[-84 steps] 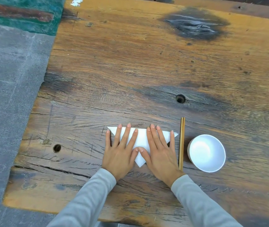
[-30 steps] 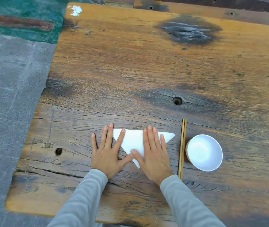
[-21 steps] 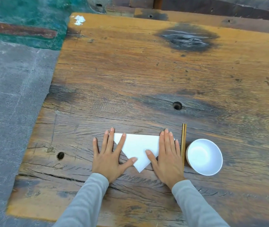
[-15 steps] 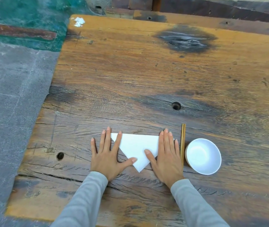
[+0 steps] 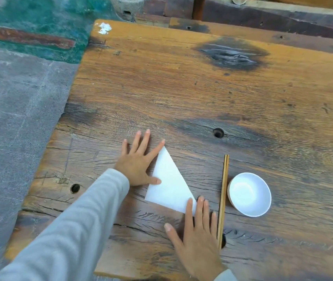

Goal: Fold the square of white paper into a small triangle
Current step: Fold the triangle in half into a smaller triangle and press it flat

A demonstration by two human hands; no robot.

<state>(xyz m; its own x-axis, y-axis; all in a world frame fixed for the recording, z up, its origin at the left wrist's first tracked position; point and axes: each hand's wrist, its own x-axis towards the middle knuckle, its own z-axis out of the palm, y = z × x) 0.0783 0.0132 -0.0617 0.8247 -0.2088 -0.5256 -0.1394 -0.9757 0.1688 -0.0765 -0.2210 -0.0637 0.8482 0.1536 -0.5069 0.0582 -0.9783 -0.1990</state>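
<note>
Since 0.5 s ago: paper triangle got turned, so the long edge that ran across at the far side now ran diagonally from far-left to near-right; both hands shifted with it, camera tipped up a bit too.
Right hand point(image 5: 197, 230): nearest thing, flat and spread, gripping nothing, fingertips pressed down on the near-right corner of the folded white paper triangle point(image 5: 168, 184).
Paper: lay flat on the weathered brown wooden table point(image 5: 182, 88), just left of the chopsticks, near the front edge.
Left hand point(image 5: 139, 161): also flat and splayed, holding nothing; thumb touched the left edge of the triangle, index finger ran up to the far tip.
Step, my guess: one diagonal fold looked done, sheet got rotated to set up the next halving fold.
Next move, again guessing: bring one sharp corner over onto the other, line up the edges, then press the crease flat.
Right side: pair of thin wooden chopsticks point(image 5: 223, 199) sat right beside the little finger, round white bowl point(image 5: 249, 194) just past them. Tight there, easy to bump.
Left side: table edge was near, with grey stone floor point(image 5: 15, 118) beyond.
Far side: loads of bare wood, best place to swing a flap.
</note>
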